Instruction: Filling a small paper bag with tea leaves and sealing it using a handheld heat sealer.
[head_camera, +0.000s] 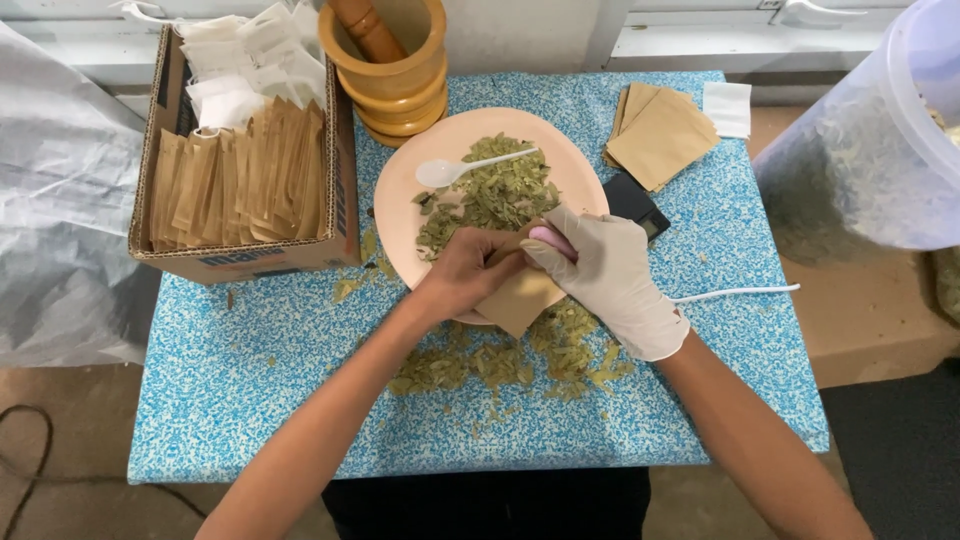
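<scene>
Standing at the left, a cardboard box (240, 190) holds brown packets. Beside it, over the near rim of a peach plate (400, 215) of dried leaves (495, 195), the bare left hand (462, 272) grips a brown paper pouch (520, 295) — the gloved right hand (605, 275) pinches a pink object (552, 240) at its mouth.

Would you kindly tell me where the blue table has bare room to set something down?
The blue table is bare at its near left corner, below the cardboard box, and at its near right, below the white cord. It is crowded around the plate and the scattered leaves.
</scene>
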